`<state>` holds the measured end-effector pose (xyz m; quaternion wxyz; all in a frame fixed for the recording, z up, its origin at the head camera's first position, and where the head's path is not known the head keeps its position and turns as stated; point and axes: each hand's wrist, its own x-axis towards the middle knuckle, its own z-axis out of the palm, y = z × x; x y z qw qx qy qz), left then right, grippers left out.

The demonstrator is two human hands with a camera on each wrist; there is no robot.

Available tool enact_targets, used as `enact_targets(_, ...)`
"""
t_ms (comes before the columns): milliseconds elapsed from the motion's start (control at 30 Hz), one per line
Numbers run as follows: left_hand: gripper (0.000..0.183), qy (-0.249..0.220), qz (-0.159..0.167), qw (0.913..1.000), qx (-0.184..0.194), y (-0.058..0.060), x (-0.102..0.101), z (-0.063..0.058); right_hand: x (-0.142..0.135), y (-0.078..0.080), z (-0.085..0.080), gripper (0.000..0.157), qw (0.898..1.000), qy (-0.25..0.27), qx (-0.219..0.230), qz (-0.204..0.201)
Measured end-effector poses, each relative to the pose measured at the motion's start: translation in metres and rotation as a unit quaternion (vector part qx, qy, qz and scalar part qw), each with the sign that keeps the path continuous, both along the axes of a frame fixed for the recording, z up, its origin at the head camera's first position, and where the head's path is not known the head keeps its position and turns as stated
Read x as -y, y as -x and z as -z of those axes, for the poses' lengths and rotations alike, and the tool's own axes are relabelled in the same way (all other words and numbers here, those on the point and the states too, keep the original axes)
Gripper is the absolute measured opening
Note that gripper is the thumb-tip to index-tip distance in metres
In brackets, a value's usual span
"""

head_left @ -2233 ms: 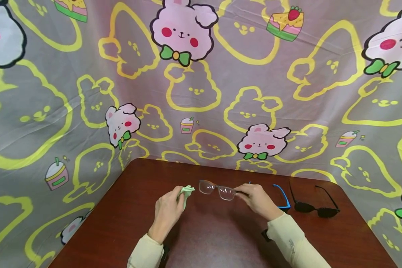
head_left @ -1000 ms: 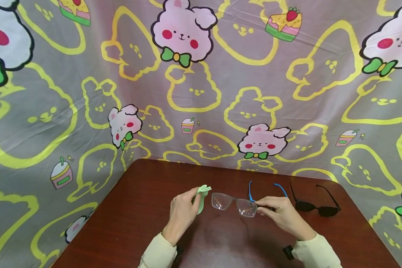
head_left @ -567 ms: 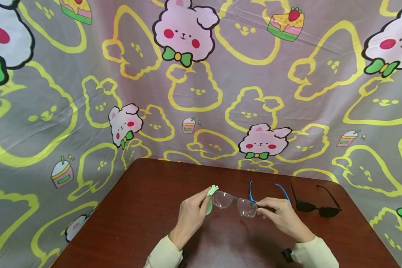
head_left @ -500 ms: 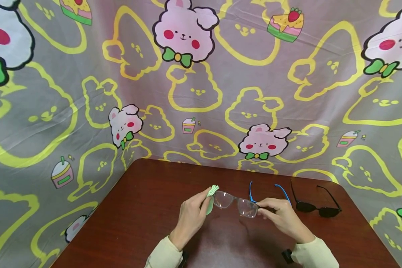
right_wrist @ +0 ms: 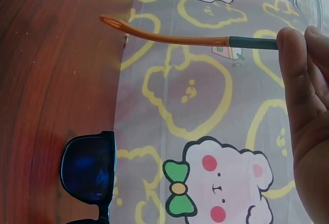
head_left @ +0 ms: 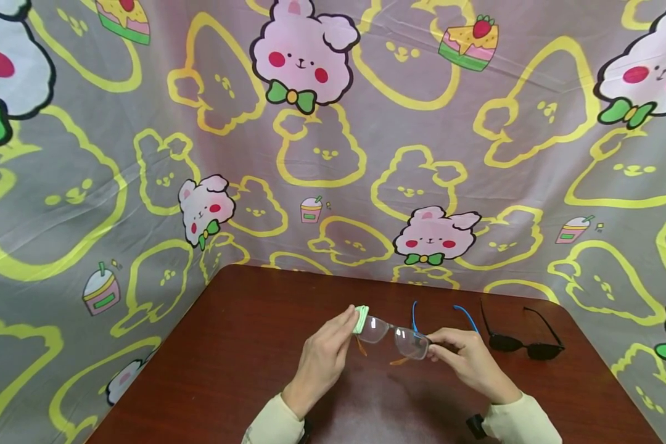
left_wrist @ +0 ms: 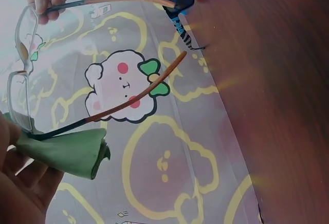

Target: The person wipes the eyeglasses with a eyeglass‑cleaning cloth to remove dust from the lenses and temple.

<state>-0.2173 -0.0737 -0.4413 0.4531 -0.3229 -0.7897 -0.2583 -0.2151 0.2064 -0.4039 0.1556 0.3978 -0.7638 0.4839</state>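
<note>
Clear-lensed eyeglasses [head_left: 412, 343] are held up over the table, their brown-tipped temples pointing down. My right hand [head_left: 466, 357] pinches them at the right hinge; in the right wrist view its fingers [right_wrist: 294, 75] grip where the orange-and-grey temple [right_wrist: 190, 40] meets the frame. On the other side, my left hand [head_left: 323, 357] holds a folded pale green cloth [head_left: 361, 319] at the left end of the glasses. The left wrist view has the cloth [left_wrist: 67, 152] wrapped below the left hinge, with the fingers [left_wrist: 38, 183] around it.
Blue-armed sunglasses [head_left: 466, 317] lie on the brown table [head_left: 244, 333] behind my right hand, partly hidden. Black sunglasses [head_left: 524, 345] sit further right. A patterned fabric curtain [head_left: 322, 203] encloses the back and sides of the table.
The left hand has moved right, bringing the cloth from apart to the left edge of the glasses. The glasses came nearer, then tilted, so their temple tips now show below the lenses.
</note>
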Motion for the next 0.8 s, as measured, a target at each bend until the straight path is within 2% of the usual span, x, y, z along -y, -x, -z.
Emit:
enact_targets(167, 0.038, 0.016, 0.018, 0.9997, -0.010, 0.0008, 0.0009, -0.0004, -0.0006, 0.0009, 0.0005, 0.025, 1.000, 0.007, 0.005, -0.009)
enact_targets(367, 0.042, 0.073, 0.017, 0.9969, -0.024, 0.0000, 0.0010, -0.0024, -0.0001, 0.0014, 0.0006, 0.018, 1.000, 0.005, 0.022, -0.011)
enact_targets(500, 0.043, 0.095, 0.021, 0.9945, -0.038, 0.0004, -0.0004, -0.0023, 0.0007, 0.0013, -0.0002, 0.018, 0.999, 0.000, 0.035, -0.008)
enact_targets(800, 0.047, 0.129, 0.023, 0.9898, -0.056, -0.0006, -0.0044, -0.0039, 0.0039, 0.0016, 0.0007, 0.021, 1.000, 0.005, 0.023, -0.012)
